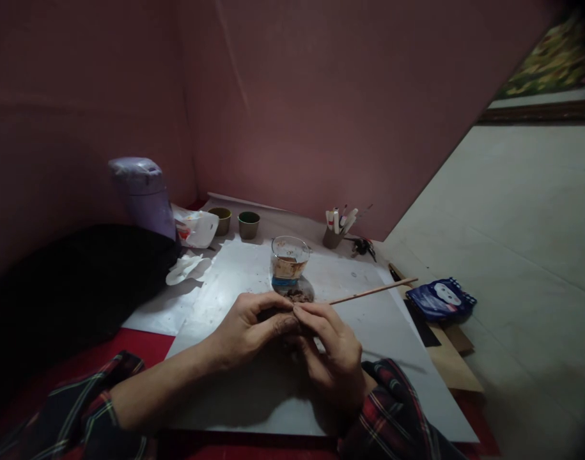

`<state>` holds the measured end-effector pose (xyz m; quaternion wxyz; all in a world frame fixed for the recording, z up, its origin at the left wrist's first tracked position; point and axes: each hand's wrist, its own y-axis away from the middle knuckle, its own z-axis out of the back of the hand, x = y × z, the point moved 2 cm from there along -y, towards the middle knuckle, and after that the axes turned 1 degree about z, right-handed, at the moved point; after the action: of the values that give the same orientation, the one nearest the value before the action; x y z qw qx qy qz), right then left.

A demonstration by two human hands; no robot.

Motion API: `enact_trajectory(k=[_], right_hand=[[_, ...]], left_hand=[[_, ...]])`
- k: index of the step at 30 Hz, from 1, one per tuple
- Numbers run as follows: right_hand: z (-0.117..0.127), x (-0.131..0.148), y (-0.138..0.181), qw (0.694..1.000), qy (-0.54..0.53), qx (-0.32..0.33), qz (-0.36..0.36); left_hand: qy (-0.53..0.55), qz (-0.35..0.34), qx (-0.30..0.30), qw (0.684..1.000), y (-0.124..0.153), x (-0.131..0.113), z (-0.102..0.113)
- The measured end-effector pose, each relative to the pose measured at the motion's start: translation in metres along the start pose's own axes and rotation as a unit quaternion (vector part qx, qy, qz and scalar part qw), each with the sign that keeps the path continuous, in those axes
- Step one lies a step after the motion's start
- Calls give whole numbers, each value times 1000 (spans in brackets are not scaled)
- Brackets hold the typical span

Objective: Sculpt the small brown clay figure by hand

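Note:
My left hand (254, 326) and my right hand (328, 354) meet over a white sheet (369, 332) on the floor. The right hand pinches a thin wooden stick (373, 291) that points away to the right. The left hand's fingers curl round a small dark lump between both hands, mostly hidden. Just beyond the fingertips lies a little pile of brown material (299, 296), in front of a glass beaker (289, 260) holding brownish liquid.
Two small green cups (249, 224) and a cup of pens (337, 229) stand by the pink wall. A purple flask (143, 195), a plastic bag (196, 228), crumpled tissue (184, 268) and dark cloth (71, 287) lie left. A blue packet (440, 298) rests on cardboard at right.

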<state>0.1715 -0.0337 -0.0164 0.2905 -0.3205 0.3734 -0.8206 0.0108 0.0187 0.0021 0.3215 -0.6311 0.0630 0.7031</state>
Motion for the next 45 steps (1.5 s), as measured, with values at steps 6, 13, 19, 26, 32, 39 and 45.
enact_trajectory(k=[6, 13, 19, 26, 32, 39, 45], right_hand=[[1, 3, 0, 1000, -21, -5, 19], [0, 1, 0, 1000, -20, -6, -6], [0, 0, 0, 999, -43, -20, -8], [-1, 0, -4, 999, -49, 10, -10], [-2, -2, -5, 999, -38, 18, -2], [-3, -2, -2, 1000, 2, 18, 21], [0, 2, -5, 999, -28, 5, 18]], left_hand=[[3, -5, -1, 1000, 1, 1, -1], [38, 37, -4, 999, 0, 4, -2], [76, 47, 6, 996, 2, 5, -1], [80, 49, -9, 996, 3, 8, 1], [120, 46, -7, 992, 4, 13, -1], [139, 57, -9, 989, 4, 20, -3], [107, 43, -17, 993, 3, 15, -2]])
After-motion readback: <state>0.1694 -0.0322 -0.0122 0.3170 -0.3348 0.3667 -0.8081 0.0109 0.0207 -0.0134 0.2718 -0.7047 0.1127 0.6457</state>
